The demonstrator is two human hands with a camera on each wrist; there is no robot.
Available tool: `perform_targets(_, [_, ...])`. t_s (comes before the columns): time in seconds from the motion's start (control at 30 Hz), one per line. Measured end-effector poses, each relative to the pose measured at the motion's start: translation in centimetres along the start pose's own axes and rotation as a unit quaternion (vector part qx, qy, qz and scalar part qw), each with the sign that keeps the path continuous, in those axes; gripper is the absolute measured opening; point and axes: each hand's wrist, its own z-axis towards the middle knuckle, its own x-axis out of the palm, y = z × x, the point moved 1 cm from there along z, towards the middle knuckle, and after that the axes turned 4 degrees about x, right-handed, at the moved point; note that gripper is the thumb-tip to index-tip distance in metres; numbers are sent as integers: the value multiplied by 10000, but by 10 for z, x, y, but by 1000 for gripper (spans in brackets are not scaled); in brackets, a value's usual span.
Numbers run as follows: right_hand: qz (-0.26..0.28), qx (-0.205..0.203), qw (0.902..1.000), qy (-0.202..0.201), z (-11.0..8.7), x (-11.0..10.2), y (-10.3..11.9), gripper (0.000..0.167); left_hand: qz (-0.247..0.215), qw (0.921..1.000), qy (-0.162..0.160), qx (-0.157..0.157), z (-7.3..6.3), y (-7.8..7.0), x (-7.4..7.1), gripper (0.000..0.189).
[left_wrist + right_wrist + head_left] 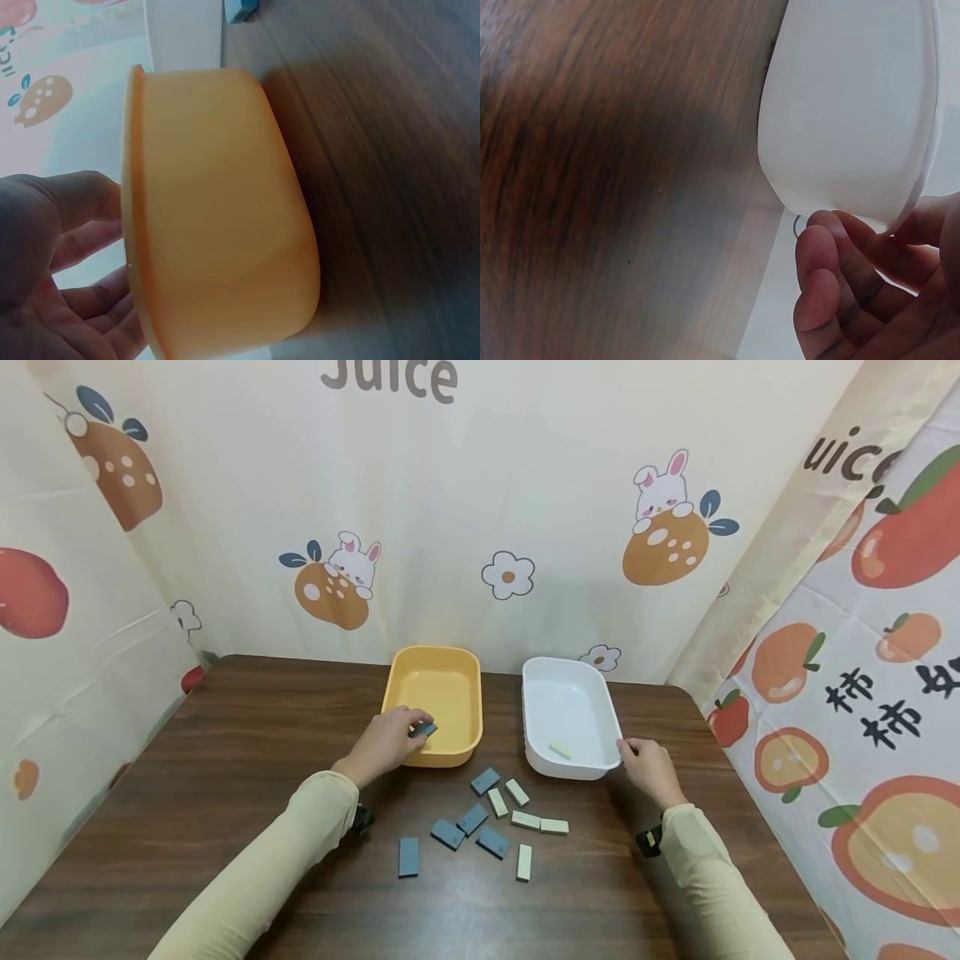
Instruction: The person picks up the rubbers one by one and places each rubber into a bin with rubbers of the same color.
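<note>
My left hand [386,741] pinches a blue block [423,728] over the near left part of the yellow bin [438,653]. In the left wrist view, the hand [67,262] is at the rim of the yellow bin [217,202], and the bin hides the block. With thumb and fingers my right hand [651,768] grips the near right corner of the white bin [570,718]. The right wrist view has this hand [877,285] at the rim of the white bin [847,112]. One pale green block [560,750] lies inside the white bin.
Several blue blocks [492,842] and several pale green blocks [524,862] lie scattered on the dark wooden table [285,718] in front of the bins. A printed curtain [465,485] hangs behind the table and along its sides.
</note>
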Motion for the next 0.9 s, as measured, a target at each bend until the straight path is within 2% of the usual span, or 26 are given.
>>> perform_targets(0.3, [8, 80, 10000, 30, -3, 1, 1, 45, 378, 9988, 307, -2, 13, 6, 3, 27])
perform_targets(0.53, [56, 78, 10000, -21, -3, 1, 0, 45, 457, 9975, 534, -18, 28, 4, 6, 23])
perform_targets(0.7, [17, 55, 10000, -35, -3, 2, 2, 43, 411, 9964, 722, -146, 33, 5, 9, 25])
perform_targets(0.9, [-4, 39, 10000, -76, -2, 1, 2, 43, 548, 9946, 882, -75, 39, 11, 13, 26])
